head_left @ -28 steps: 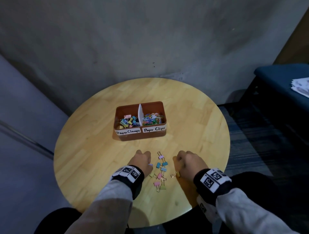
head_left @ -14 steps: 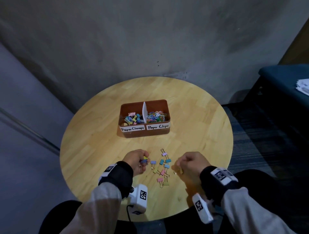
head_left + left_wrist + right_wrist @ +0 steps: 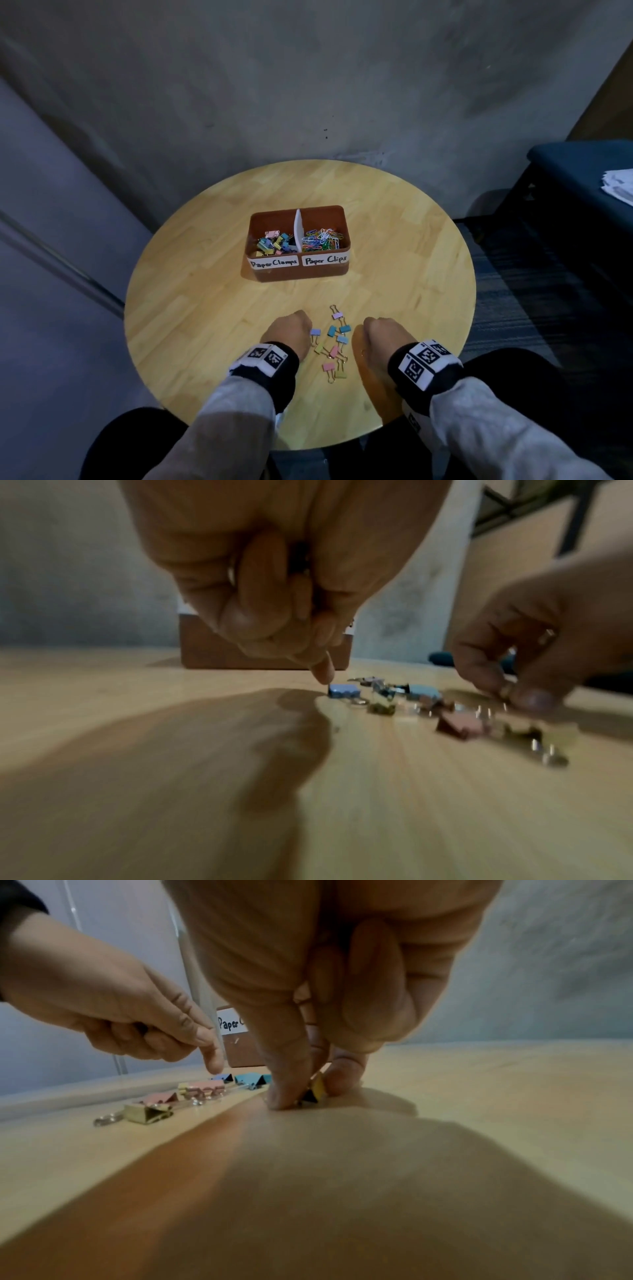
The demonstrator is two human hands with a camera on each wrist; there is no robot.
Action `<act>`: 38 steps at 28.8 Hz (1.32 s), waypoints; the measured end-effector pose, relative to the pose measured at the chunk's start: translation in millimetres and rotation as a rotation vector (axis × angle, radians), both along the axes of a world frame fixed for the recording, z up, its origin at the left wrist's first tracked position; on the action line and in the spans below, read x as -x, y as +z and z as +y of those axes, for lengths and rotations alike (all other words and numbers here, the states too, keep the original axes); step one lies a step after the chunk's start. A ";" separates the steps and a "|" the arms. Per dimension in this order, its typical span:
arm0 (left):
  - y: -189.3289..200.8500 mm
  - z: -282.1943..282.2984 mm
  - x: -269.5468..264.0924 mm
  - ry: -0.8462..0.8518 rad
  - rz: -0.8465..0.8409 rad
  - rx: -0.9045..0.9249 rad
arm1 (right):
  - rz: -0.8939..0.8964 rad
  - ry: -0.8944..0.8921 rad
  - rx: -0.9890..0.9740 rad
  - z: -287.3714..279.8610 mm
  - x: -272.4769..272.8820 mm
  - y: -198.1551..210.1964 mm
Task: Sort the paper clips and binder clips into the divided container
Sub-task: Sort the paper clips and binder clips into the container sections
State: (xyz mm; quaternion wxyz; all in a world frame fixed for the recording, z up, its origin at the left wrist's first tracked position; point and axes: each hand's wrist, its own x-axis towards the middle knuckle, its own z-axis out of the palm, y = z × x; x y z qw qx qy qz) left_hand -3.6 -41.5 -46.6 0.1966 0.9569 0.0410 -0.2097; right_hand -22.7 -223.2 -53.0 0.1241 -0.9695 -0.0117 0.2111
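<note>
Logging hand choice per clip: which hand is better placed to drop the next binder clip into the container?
Right, probably. The right hand already pinches a yellow binder clip; the left hand only touches a blue binder clip.

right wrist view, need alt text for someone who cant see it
Seen from the wrist, the right hand pinches a yellow binder clip against the wooden table. To its left, the left hand points a finger down at a blue clip in a row of loose binder clips, with the brown container behind.
</note>
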 end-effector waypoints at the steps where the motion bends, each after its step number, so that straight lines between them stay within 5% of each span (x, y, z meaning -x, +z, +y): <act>1: 1.9 -0.9 2.0 -0.052 0.002 -0.076 | 0.005 -0.011 -0.015 1.4 -0.2 0.9; 6: -4.2 -5.3 1.7 -0.162 -0.037 -0.219 | -0.032 -0.035 -0.024 7.2 -4.0 10.8; 10: -4.7 -8.0 -2.3 -0.175 -0.054 -0.195 | -0.034 -0.350 -0.364 4.7 -18.2 11.2; 14: -5.6 -7.3 -5.6 -0.119 0.031 -0.122 | 0.166 -0.593 -0.704 3.4 -30.7 15.2; 18: -9.8 -8.1 -7.9 -0.114 0.068 -0.107 | -0.018 -0.379 -0.322 19.0 -33.9 9.9; 23: -10.8 -8.5 -8.1 -0.175 0.042 -0.185 | 0.048 -0.153 -0.065 33.3 -31.0 8.6; 32: -5.9 -8.9 -9.8 -0.197 -0.024 -0.232 | 0.052 -0.124 0.011 37.1 -39.0 -3.6; 38: -6.8 0.2 -12.5 -0.125 0.055 -0.050 | 0.023 -0.142 -0.041 21.1 -27.4 3.4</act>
